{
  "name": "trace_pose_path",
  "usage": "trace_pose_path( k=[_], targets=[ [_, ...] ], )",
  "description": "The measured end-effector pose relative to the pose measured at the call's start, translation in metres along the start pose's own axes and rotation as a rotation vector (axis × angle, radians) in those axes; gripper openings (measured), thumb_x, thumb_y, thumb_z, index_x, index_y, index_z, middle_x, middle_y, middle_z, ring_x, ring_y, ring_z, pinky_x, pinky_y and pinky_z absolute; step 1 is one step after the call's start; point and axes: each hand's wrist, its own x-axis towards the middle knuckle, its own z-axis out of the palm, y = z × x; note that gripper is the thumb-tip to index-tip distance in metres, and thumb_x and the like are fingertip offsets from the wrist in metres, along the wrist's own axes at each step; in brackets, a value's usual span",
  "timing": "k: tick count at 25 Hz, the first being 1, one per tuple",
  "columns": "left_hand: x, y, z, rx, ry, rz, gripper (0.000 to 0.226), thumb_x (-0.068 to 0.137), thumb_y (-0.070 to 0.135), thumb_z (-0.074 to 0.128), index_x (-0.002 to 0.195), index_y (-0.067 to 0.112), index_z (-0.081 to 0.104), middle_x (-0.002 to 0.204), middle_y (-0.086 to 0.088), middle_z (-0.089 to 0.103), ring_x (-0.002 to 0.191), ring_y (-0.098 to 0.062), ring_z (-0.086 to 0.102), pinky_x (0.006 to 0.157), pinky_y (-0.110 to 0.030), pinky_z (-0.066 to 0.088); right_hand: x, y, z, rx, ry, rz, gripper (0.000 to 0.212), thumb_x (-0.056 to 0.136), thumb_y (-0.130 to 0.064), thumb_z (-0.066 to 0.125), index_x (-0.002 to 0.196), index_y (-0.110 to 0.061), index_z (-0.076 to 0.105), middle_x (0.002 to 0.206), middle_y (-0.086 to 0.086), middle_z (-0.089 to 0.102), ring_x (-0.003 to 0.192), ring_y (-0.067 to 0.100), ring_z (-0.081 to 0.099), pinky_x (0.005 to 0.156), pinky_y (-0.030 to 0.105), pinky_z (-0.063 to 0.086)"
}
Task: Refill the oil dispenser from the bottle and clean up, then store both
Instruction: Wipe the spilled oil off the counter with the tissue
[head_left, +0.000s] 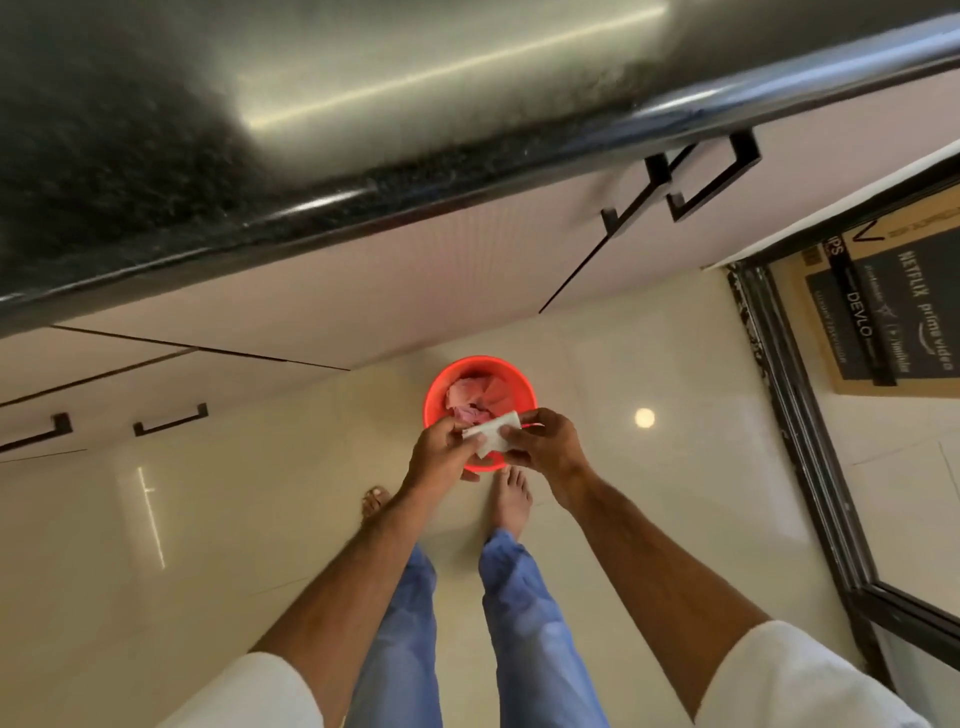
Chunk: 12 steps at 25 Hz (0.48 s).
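Both hands meet over the floor (218, 519), just above a red bin. The left hand (441, 449) pinches the left end of a white paper wipe (492, 435), its fingers curled round the edge, and the right hand (545, 441) grips the right end, thumb on top. The wipe is folded and hangs between the two hands, directly over the near rim of the bin. Nearest the camera are two white sleeves (789, 675) and the bare forearms, with blue trouser legs (519, 613) below them and bare feet (511, 499) on the glossy cream tiles, the right foot just beside the bin. The red bin (434, 395) stands on the floor a little farther out, with crumpled pinkish paper (470, 397) lying inside it. Beyond the bin run pale cabinet doors (363, 306) with dark bar handles (717, 182), some at the left and some at the far right. Above them juts the dark stone bench (130, 156), its rounded edge catching the light. At the right, past a dark door frame (810, 415), a printed cardboard box (878, 312) leans. Neither the oil dispenser nor the bottle is in view.
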Motion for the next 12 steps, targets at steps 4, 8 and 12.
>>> trace_pose_path(
  k=[4,8,12],
  targets=[
    [0.027,-0.022,0.011,-0.003,0.114,-0.047,0.016,0.098,0.008,0.06,0.11,0.018,0.061,0.109,-0.006,0.07,0.088,-0.021,0.07,0.069,-0.031,0.054,0.05,0.022,0.015,-0.098,0.149,-0.011,0.018,0.088,0.009,0.065,0.097,-0.006,0.063,0.086,0.015,0.068,0.068,0.02,0.067,0.056,0.023,0.06],
    [0.035,-0.049,-0.001,0.521,0.001,0.181,0.031,0.095,0.009,0.062,0.126,0.011,0.062,0.122,-0.001,0.062,0.113,-0.022,0.06,0.091,-0.031,0.044,0.074,0.041,0.019,-0.099,0.101,0.12,0.029,0.085,-0.009,0.069,0.112,-0.001,0.062,0.085,0.014,0.065,0.079,0.027,0.062,0.078,0.04,0.055],
    [0.011,-0.045,-0.025,0.748,-0.023,0.275,0.031,0.095,0.018,0.061,0.126,0.019,0.061,0.132,-0.004,0.058,0.122,-0.026,0.057,0.098,-0.045,0.048,0.031,0.034,0.001,-0.482,0.054,-0.012,0.028,0.091,-0.013,0.064,0.118,-0.004,0.067,0.105,0.016,0.07,0.097,0.035,0.068,0.085,0.043,0.054]
  ],
)
